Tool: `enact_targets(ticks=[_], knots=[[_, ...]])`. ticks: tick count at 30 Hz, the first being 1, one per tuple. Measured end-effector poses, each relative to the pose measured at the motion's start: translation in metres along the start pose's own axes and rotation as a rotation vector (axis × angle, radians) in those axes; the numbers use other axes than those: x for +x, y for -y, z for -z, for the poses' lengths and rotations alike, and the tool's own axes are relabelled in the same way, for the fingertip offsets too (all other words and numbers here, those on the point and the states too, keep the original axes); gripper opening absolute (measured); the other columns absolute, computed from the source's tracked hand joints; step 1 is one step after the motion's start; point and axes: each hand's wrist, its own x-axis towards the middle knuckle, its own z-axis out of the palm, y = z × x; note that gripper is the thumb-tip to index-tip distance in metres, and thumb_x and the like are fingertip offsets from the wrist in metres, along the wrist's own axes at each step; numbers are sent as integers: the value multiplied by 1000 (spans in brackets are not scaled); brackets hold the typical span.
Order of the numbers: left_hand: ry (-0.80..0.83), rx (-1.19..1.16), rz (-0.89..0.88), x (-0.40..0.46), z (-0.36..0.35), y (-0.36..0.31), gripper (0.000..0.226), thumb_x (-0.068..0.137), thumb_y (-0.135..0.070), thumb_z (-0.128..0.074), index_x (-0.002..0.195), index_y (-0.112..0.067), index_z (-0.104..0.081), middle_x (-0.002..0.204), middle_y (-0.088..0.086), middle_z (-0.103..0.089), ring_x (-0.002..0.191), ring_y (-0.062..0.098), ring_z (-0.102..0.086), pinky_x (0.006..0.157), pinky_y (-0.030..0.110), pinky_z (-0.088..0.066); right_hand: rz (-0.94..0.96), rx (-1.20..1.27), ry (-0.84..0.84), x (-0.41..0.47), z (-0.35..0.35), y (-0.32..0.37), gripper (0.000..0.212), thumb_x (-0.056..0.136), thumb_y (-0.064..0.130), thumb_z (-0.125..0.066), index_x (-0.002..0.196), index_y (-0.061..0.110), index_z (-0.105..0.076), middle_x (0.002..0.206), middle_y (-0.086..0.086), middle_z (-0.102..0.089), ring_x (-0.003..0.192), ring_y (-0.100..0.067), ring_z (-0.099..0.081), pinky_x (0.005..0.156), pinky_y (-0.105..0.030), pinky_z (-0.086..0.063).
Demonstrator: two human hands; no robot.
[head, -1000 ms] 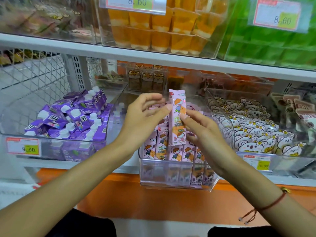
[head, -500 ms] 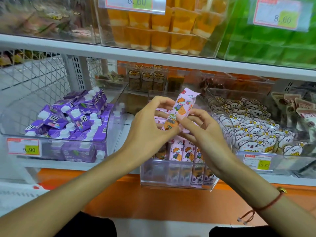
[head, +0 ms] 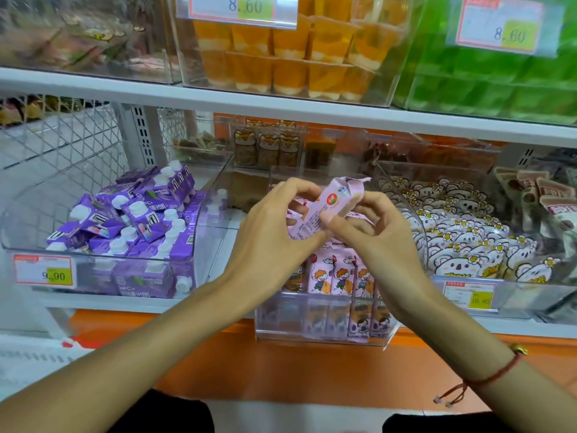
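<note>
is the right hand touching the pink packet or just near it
Touching. The head view shows the right hand with its thumb pressed on the long pink plastic snack packet, which the left hand also grips.

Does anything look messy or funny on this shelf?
Yes. The purple drink cartons with white caps in the left clear plastic bin lie jumbled and tilted, while the pink cartoon packets in the middle bin stand in neat rows.

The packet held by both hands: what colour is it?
Pale pink packet with a round red logo, seen in the head view.
</note>
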Motion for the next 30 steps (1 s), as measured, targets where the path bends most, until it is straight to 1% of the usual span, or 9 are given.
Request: enact_targets(ticks=[3, 6, 9, 12, 16, 19, 22, 27, 30], knots=[[11, -60, 57, 2, 4, -1, 37, 80, -27, -76, 112, -27, -60, 107, -17, -65, 99, 0, -62, 73, 20, -55, 4, -23, 36, 0, 2, 2, 29, 83, 19, -70, 110, 17, -60, 106, 0, -70, 96, -12, -68, 83, -24, -55], [86, -236, 257, 5, 9, -6, 29, 80, -31, -73, 107, -34, -63, 102, -17, -68, 91, -1, -67, 72, 17, -55, -52, -31, 33, 2, 6, 3, 21, 87, 25, -65, 108, 20, -65, 95, 6, -73, 85, -5, -69, 73, -18, -55], [163, -454, 461, 4, 8, -9, 15, 84, -34, -68, 99, -32, -66, 86, -17, -74, 81, -6, -68, 59, 13, -53, -151, -16, 59, 2, 9, 1, 22, 88, 31, -64, 107, 21, -67, 96, -2, -73, 78, -15, -67, 62, -17, -52], [205, -504, 515, 3, 7, -8, 20, 86, -35, -64, 103, -26, -68, 86, -17, -74, 81, -8, -67, 56, 11, -51, -217, 34, 77, 2, 9, -1, 26, 87, 34, -65, 108, 19, -66, 101, -10, -73, 82, -23, -67, 58, -20, -52], [225, -510, 480, 4, 5, -8, 13, 89, -32, -61, 102, -35, -64, 90, -19, -74, 83, -7, -68, 59, 13, -53, -170, 38, 93, 2, 11, -5, 27, 86, 36, -64, 110, 24, -64, 105, -16, -70, 90, -34, -67, 69, -27, -57], [222, -405, 413, 6, 6, -7, 26, 88, -34, -61, 114, -40, -58, 106, -17, -69, 90, -3, -67, 72, 17, -56, -58, 3, 129, 3, 12, -5, 27, 85, 37, -61, 113, 36, -62, 101, 1, -72, 93, -17, -69, 75, -21, -57], [229, -340, 270, 8, 10, -5, 33, 89, -22, -63, 118, -38, -56, 106, -25, -64, 94, -11, -63, 71, 6, -49, 37, -50, 175, 4, 14, -4, 37, 80, 37, -63, 116, 43, -60, 102, 9, -71, 97, -4, -66, 79, -16, -53], [165, -127, 7, 9, 16, -1, 37, 79, 5, -70, 109, -16, -64, 113, -7, -66, 111, 5, -59, 97, 22, -47, 290, -205, 236, 2, 18, 2, 30, 80, 9, -72, 102, 25, -60, 104, 15, -65, 109, -6, -59, 96, -25, -46], [145, -79, -51, 6, 17, 1, 36, 77, 5, -74, 105, -16, -64, 111, -4, -66, 111, 9, -61, 99, 32, -48, 355, -303, 253, -1, 20, 1, 43, 81, -12, -64, 98, 26, -57, 105, 16, -61, 109, -9, -58, 100, -31, -44]])
